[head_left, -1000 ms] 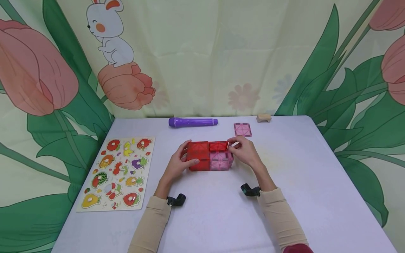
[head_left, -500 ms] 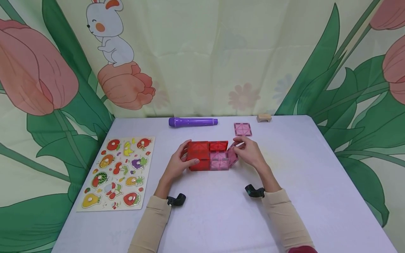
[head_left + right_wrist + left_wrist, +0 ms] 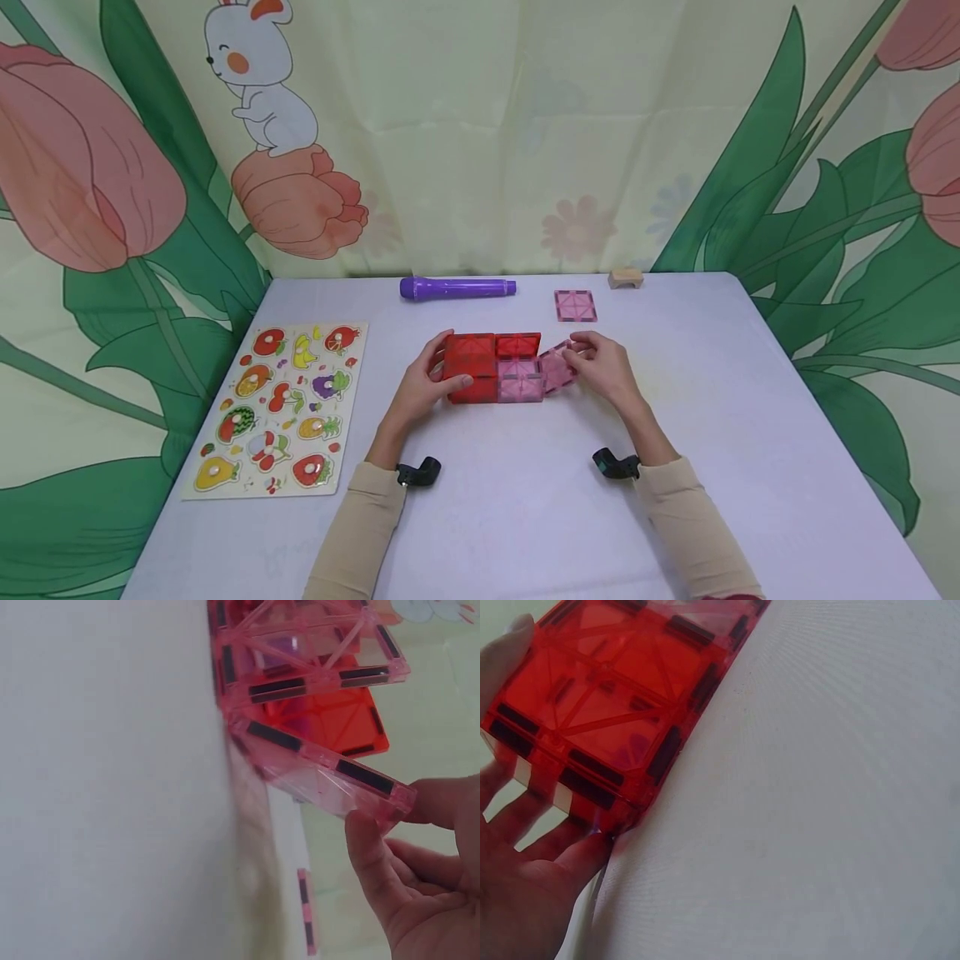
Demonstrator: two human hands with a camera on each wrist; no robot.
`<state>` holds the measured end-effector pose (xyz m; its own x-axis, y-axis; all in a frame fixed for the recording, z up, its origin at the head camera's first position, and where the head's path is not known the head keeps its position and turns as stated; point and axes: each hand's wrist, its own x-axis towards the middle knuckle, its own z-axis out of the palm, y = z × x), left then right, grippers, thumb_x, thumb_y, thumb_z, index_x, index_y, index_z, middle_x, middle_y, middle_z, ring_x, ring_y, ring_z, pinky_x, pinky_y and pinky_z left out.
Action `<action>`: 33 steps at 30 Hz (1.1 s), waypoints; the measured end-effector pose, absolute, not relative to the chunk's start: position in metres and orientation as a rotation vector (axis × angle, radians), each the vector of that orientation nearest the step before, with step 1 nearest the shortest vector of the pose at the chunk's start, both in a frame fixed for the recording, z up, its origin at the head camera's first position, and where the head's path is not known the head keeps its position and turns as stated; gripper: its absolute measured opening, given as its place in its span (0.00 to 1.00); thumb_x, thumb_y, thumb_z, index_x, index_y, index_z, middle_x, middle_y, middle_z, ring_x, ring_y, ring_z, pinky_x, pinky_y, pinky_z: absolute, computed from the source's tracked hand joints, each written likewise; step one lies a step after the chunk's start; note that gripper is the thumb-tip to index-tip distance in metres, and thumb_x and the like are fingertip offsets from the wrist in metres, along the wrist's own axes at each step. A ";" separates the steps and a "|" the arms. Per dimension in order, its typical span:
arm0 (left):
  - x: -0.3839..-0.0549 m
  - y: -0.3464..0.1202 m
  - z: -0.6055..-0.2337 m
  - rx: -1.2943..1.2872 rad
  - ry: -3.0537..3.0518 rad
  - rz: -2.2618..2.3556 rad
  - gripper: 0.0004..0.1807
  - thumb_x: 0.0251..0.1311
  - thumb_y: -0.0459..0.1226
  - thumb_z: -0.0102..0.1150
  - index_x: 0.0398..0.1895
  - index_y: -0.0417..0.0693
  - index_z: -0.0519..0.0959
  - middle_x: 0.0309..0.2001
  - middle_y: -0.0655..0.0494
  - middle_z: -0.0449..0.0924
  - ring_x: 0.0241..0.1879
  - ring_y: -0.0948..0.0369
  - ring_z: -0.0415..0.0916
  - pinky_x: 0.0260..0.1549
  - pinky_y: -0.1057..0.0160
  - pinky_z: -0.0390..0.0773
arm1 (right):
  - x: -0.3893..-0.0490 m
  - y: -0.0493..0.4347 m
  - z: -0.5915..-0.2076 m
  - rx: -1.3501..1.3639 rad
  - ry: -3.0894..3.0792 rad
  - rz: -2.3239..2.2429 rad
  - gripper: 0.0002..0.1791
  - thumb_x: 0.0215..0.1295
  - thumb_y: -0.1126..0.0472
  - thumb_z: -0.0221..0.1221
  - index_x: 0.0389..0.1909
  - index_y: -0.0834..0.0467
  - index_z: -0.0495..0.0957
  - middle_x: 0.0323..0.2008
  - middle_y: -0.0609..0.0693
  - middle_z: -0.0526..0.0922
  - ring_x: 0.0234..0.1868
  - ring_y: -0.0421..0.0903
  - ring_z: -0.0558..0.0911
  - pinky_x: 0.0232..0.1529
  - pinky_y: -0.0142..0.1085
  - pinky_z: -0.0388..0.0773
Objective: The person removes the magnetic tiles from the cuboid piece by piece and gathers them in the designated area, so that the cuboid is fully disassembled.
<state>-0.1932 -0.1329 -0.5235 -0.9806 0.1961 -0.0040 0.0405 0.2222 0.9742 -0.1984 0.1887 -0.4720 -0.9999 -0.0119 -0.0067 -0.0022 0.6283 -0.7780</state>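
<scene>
A box built of translucent magnetic tiles stands mid-table, its left part a red cube. Around that cube's left side my left hand holds on, thumb at the front, fingers at the back. On the right part, a pink tile shows at the front and a red tile at the back. My right hand pinches another pink magnetic tile by its outer edge. That tile angles out from the box's right side, one corner still right at the front corner of the box.
A loose pink tile lies behind the right hand, near a small wooden arch block. Along the back lies a purple microphone-shaped toy. A fruit puzzle board occupies the left of the table.
My right hand has moved rightward and swung the pink magnetic tile outward from the box's right side. The left hand and the red cube have stayed in place.
</scene>
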 end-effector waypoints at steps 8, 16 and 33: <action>-0.194 -0.133 -0.524 0.228 2.362 1.858 0.50 0.50 0.54 0.75 0.76 0.69 0.59 0.71 0.59 0.66 0.72 0.54 0.63 0.69 0.50 0.70 | -0.192 0.194 -0.482 0.060 2.824 -1.391 0.24 0.68 0.53 0.63 0.60 0.63 0.77 0.46 0.61 0.84 0.42 0.51 0.83 0.34 0.21 0.78; -0.192 -0.133 -0.523 0.252 2.359 1.881 0.49 0.51 0.51 0.75 0.76 0.65 0.59 0.71 0.59 0.66 0.72 0.54 0.64 0.69 0.51 0.70 | -0.183 0.197 -0.483 0.017 2.749 -1.281 0.34 0.66 0.52 0.64 0.69 0.59 0.68 0.45 0.60 0.81 0.33 0.48 0.81 0.30 0.30 0.82; -0.192 -0.133 -0.522 0.218 2.333 1.883 0.50 0.49 0.54 0.76 0.76 0.71 0.60 0.71 0.59 0.65 0.73 0.54 0.62 0.69 0.50 0.71 | -0.174 0.196 -0.484 -0.061 2.701 -1.168 0.41 0.68 0.54 0.63 0.77 0.54 0.54 0.28 0.54 0.77 0.21 0.46 0.74 0.22 0.33 0.75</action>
<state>-0.1919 -0.1326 -0.5220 -0.9803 0.1969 -0.0146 0.0273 0.2084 0.9777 -0.1735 0.1958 -0.4841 -0.9796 -0.1159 -0.1641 0.0401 0.6875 -0.7251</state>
